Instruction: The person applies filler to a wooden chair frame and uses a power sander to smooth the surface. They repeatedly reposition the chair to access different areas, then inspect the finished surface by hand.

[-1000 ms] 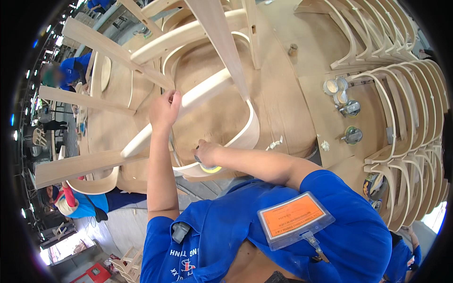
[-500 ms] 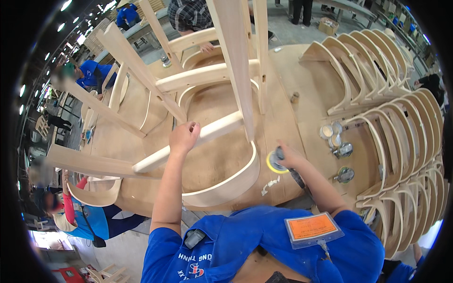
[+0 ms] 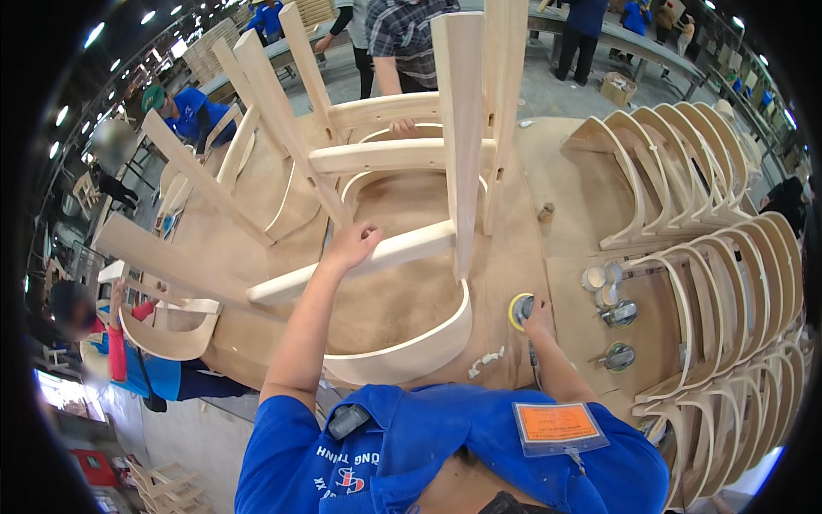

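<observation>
A pale wooden chair frame [image 3: 467, 94] stands before me, its straight legs pointing up and its curved band [image 3: 402, 355] down at the table. My left hand [image 3: 353, 247] is closed over the near crossbar [image 3: 402, 248], thumb and fingers curled together on top. To the right of the frame, my right hand [image 3: 538, 319] grips a round sander [image 3: 521, 312] with a yellow pad rim. The pad is tilted toward the frame and apart from the wood. A cord or hose trails from the sander toward me.
Curved wooden parts [image 3: 719, 283] stand in rows at the right. Two more sanders [image 3: 618, 313] and several round discs [image 3: 603, 278] lie before them. White scraps [image 3: 486, 361] are near the table edge [image 3: 514, 385]. Co-workers handle similar frames at the left; another person's hand [image 3: 402, 128] touches the far frame.
My right hand has drawn the sander slightly back and right, and its pad has turned more on edge. My left hand stays on the crossbar. The whole view has shifted a little.
</observation>
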A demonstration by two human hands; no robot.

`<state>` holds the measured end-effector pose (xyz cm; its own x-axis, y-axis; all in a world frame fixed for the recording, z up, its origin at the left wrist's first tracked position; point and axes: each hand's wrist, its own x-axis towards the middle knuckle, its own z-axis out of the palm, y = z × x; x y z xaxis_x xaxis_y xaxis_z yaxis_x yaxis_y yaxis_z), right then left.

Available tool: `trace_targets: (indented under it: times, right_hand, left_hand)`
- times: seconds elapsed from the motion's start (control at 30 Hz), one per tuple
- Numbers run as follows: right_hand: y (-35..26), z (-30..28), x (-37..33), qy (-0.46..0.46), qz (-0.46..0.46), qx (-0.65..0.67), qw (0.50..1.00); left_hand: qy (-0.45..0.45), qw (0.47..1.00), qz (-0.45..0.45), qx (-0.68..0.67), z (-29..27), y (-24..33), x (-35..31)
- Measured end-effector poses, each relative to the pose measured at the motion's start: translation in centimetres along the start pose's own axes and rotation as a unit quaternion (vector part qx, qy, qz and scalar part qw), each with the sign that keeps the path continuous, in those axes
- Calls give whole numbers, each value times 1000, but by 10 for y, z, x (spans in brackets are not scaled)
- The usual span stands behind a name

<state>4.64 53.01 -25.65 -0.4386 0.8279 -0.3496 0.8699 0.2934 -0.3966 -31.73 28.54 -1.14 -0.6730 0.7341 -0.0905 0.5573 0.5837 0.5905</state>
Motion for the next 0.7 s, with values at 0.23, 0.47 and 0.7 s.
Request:
trace_targets:
  times: [0.23, 0.47, 0.7]
  right_hand:
    - [-11, 10, 1, -55, -33, 3, 998]
    - [-34, -1, -32, 47, -191, -60, 979]
    - [-21, -49, -93, -234, -215, 159, 935]
  left_hand:
    - [103, 961, 98, 237, 19, 33, -45]
    - [105, 944, 116, 290, 10, 35, -40]
    - [246, 955, 35, 164, -85, 61, -117]
